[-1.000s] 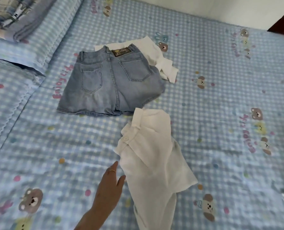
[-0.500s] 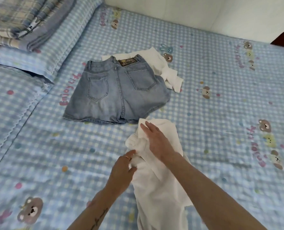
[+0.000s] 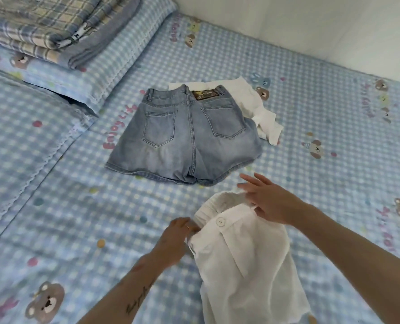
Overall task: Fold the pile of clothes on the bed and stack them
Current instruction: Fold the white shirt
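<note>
White shorts (image 3: 245,260) with a button at the waistband lie on the bed in front of me. My left hand (image 3: 174,239) pinches the left end of the waistband. At the right end my right hand (image 3: 268,202) holds the waistband with thumb and lower fingers, the other fingers spread. Farther back, denim shorts (image 3: 185,136) lie flat, back pockets up. They rest on a white garment (image 3: 262,108) that sticks out at their top and right side.
The bed (image 3: 334,160) has a blue checked sheet with bear prints. A pillow (image 3: 114,64) at the far left carries a folded plaid blanket (image 3: 54,26). A white wall (image 3: 311,24) runs along the far edge.
Both hands have moved apart along the white shorts' waistband, spreading it so the button shows. A second ago only my left hand was in view, open beside the shorts.
</note>
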`<action>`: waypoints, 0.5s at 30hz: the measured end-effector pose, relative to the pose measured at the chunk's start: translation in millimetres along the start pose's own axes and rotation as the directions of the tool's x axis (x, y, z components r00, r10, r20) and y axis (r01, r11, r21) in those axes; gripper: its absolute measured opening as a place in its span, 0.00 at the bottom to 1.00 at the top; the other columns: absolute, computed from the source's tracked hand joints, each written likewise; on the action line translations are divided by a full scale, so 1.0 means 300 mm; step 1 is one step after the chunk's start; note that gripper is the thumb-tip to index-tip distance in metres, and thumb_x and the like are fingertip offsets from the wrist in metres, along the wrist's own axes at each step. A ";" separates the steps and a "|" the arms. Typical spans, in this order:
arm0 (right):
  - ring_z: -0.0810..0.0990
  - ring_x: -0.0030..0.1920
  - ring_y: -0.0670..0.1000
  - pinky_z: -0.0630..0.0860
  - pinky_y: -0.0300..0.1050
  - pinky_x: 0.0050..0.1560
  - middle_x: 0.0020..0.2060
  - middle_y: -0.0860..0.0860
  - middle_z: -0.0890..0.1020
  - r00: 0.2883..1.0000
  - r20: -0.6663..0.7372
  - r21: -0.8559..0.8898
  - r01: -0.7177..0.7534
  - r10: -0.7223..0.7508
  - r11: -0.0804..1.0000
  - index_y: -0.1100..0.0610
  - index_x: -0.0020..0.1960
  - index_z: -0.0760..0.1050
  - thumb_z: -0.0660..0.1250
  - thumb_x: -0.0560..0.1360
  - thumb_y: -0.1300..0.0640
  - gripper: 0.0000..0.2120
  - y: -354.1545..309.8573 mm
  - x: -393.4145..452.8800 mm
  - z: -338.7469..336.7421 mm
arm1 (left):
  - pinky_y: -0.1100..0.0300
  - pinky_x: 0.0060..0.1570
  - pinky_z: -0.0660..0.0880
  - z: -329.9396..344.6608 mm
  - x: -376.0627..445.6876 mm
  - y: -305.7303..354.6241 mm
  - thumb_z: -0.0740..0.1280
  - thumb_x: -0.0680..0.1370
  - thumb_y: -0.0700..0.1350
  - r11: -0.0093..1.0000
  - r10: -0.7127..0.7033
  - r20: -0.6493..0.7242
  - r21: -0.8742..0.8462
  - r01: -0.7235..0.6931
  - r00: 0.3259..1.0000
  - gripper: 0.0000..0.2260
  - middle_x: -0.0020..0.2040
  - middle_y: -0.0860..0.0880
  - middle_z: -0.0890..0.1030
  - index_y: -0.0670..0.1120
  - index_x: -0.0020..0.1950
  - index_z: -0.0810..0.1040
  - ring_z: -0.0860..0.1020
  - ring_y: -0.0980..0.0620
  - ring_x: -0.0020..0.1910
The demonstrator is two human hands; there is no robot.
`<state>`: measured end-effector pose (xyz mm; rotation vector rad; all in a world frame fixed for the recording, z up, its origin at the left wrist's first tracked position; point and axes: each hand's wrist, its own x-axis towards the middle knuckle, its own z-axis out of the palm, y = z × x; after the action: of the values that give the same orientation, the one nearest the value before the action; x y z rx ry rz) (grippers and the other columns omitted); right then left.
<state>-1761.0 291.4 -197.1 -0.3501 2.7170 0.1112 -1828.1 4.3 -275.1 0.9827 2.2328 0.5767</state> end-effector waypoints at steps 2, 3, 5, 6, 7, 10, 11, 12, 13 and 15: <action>0.49 0.77 0.52 0.48 0.53 0.76 0.73 0.47 0.66 0.993 -0.053 0.023 0.105 -0.103 0.994 0.53 0.48 0.78 0.66 0.69 0.58 0.08 0.006 -0.135 -0.042 | 0.63 0.70 0.54 0.021 0.017 -0.005 0.65 0.77 0.41 0.999 0.005 0.042 0.037 -0.007 0.999 0.18 0.76 0.49 0.59 0.46 0.66 0.73 0.55 0.52 0.74; 0.53 0.76 0.53 0.53 0.55 0.75 0.70 0.47 0.70 0.988 -0.069 0.014 0.141 -0.139 0.990 0.53 0.44 0.78 0.67 0.67 0.58 0.06 0.000 -0.208 -0.067 | 0.64 0.70 0.54 0.029 0.015 0.008 0.65 0.77 0.43 0.999 0.041 0.031 0.024 -0.042 0.999 0.16 0.76 0.49 0.57 0.46 0.65 0.74 0.54 0.53 0.75; 0.60 0.74 0.53 0.61 0.56 0.73 0.63 0.45 0.76 0.981 -0.091 0.010 0.173 -0.172 0.985 0.52 0.44 0.78 0.67 0.67 0.56 0.06 -0.016 -0.359 -0.114 | 0.68 0.68 0.54 0.038 -0.004 0.053 0.66 0.77 0.45 0.990 0.121 0.012 -0.067 -0.120 0.993 0.11 0.77 0.51 0.55 0.45 0.58 0.75 0.53 0.56 0.75; 0.64 0.73 0.53 0.63 0.54 0.72 0.59 0.44 0.78 0.979 -0.104 0.018 0.178 -0.175 0.984 0.52 0.45 0.77 0.66 0.67 0.55 0.07 -0.027 -0.427 -0.131 | 0.71 0.66 0.54 0.030 -0.023 0.076 0.67 0.76 0.46 0.980 0.161 -0.006 -0.115 -0.161 0.987 0.08 0.77 0.53 0.55 0.47 0.55 0.75 0.53 0.58 0.75; 0.68 0.70 0.52 0.64 0.52 0.71 0.54 0.43 0.79 0.978 -0.117 0.038 0.178 -0.172 0.983 0.51 0.45 0.76 0.65 0.68 0.56 0.06 -0.039 -0.500 -0.154 | 0.72 0.65 0.55 0.017 -0.045 0.107 0.68 0.76 0.46 0.966 0.222 -0.026 -0.130 -0.223 0.975 0.07 0.76 0.55 0.55 0.50 0.52 0.74 0.53 0.60 0.74; 0.76 0.49 0.49 0.70 0.42 0.59 0.42 0.44 0.75 0.983 -0.106 0.106 0.159 -0.148 0.982 0.51 0.42 0.69 0.64 0.67 0.57 0.06 -0.095 -0.689 -0.212 | 0.67 0.70 0.55 -0.055 -0.097 0.192 0.69 0.74 0.50 0.933 0.354 -0.065 -0.053 -0.357 0.933 0.09 0.74 0.59 0.60 0.50 0.52 0.75 0.50 0.61 0.75; 0.74 0.43 0.48 0.71 0.40 0.52 0.40 0.44 0.73 0.987 -0.080 0.106 0.144 -0.136 0.984 0.50 0.41 0.67 0.65 0.66 0.56 0.07 -0.115 -0.738 -0.224 | 0.63 0.72 0.54 -0.085 -0.112 0.216 0.69 0.75 0.51 0.914 0.406 -0.055 0.027 -0.405 0.912 0.12 0.72 0.57 0.64 0.47 0.54 0.77 0.51 0.58 0.75; 0.72 0.39 0.47 0.71 0.39 0.45 0.38 0.43 0.72 0.992 -0.062 0.101 0.119 -0.113 0.988 0.49 0.41 0.66 0.65 0.66 0.56 0.09 -0.140 -0.794 -0.239 | 0.60 0.74 0.52 -0.118 -0.142 0.250 0.68 0.75 0.53 0.882 0.462 -0.026 0.122 -0.456 0.887 0.15 0.69 0.55 0.70 0.45 0.56 0.78 0.54 0.55 0.75; 0.71 0.38 0.47 0.71 0.39 0.40 0.38 0.43 0.71 0.995 -0.056 0.099 0.088 -0.082 0.991 0.48 0.42 0.65 0.66 0.65 0.55 0.10 -0.160 -0.843 -0.249 | 0.57 0.74 0.53 -0.150 -0.171 0.283 0.67 0.76 0.53 0.842 0.505 0.007 0.217 -0.494 0.863 0.16 0.65 0.53 0.75 0.44 0.58 0.78 0.59 0.53 0.74; 0.71 0.36 0.45 0.72 0.37 0.36 0.37 0.42 0.72 0.998 -0.066 0.095 0.007 -0.001 0.995 0.46 0.44 0.67 0.70 0.64 0.54 0.14 -0.200 -0.941 -0.275 | 0.57 0.68 0.66 -0.212 -0.250 0.357 0.68 0.75 0.51 0.780 0.559 0.031 0.320 -0.539 0.828 0.15 0.58 0.52 0.80 0.46 0.58 0.79 0.71 0.52 0.67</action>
<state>-1525.3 287.1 -11.4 -0.3367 2.7747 -0.0310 -1779.7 5.1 -138.1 1.8458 2.1172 0.5022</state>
